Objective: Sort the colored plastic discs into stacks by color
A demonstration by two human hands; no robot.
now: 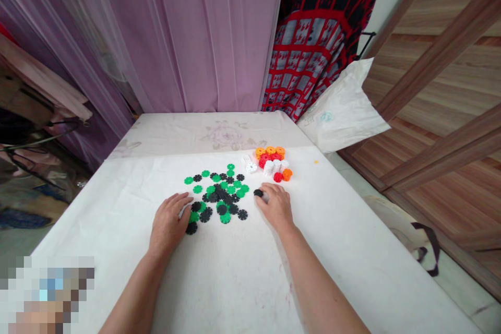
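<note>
Between the table's [235, 282] side edges, we had green and black notched discs [223, 197] strewn. Our left hand [169, 222] lay loose beside them; our right hand [277, 210] pinched a black disc [258, 193], seemingly gathering, which called for steady fingertips next.

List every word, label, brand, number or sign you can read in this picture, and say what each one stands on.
No text can be read.
White bag: a greenish mark, too blurred to read.
Red and black cloth: repeated small marks in pale panels, too small to make out.
Green discs and black discs: no lettering visible at this size.
Pixelated patch, lower left: nothing legible.
</note>
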